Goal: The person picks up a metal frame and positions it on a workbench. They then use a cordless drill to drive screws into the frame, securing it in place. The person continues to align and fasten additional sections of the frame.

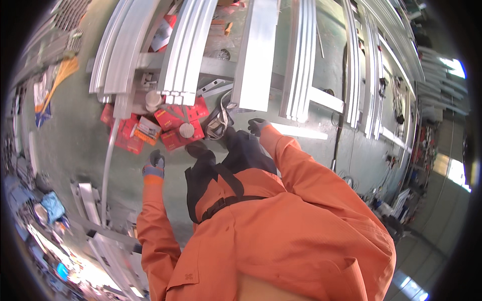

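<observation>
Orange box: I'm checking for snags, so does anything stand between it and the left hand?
Nothing visible stands between the left hand and the orange box; green floor shows there. Red boxes lie on either side of the box.

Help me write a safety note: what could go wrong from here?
The red boxes lie close to the shoes and might trip the person. The bars jut past the beam, so the right hand, seen near one end, could perhaps knock it.
</observation>
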Action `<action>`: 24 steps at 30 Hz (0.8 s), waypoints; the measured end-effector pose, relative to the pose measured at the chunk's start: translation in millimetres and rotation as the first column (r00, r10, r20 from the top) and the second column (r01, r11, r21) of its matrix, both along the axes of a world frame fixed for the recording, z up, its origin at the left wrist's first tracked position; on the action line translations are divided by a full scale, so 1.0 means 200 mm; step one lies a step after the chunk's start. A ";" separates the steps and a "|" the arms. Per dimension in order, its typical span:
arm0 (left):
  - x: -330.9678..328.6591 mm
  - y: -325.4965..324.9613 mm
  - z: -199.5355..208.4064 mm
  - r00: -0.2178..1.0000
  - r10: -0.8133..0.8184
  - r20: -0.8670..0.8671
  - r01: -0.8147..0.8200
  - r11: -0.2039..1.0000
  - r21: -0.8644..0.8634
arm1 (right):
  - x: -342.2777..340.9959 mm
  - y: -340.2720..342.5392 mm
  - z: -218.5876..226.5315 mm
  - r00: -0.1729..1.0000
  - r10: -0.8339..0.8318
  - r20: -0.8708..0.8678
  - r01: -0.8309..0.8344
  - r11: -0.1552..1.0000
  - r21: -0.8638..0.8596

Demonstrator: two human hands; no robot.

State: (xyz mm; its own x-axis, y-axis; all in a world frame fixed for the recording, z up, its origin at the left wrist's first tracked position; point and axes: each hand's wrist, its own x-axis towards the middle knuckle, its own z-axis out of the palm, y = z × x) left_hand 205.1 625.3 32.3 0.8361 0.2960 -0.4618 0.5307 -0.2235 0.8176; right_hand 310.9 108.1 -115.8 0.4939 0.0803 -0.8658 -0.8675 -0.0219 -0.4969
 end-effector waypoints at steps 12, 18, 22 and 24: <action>0.82 -0.05 -0.15 0.998 -0.059 0.000 0.058 0.984 0.166 | 0.35 0.30 -0.33 0.588 -0.784 -0.198 0.802 0.532 0.274; 1.77 -0.47 0.09 0.959 -0.284 0.007 0.241 0.825 0.511 | 0.37 0.22 -0.32 0.509 -0.822 -0.254 0.857 0.458 0.235; 2.44 -0.73 0.21 0.924 -0.381 -0.021 0.325 0.759 0.565 | 0.40 0.15 -0.24 0.524 -0.801 -0.291 0.851 0.475 0.223; 2.64 -0.74 0.10 0.923 -0.384 0.000 0.297 0.714 0.634 | 0.40 0.09 -0.20 0.522 -0.796 -0.306 0.853 0.477 0.212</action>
State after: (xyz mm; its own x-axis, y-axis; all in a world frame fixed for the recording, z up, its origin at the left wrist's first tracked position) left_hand 734.0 477.9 53.1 0.9724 0.1603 -0.1696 0.2243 -0.8419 0.4907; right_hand 390.1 125.8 -156.3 0.3456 -0.0332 -0.9378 -0.4602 0.8650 -0.2001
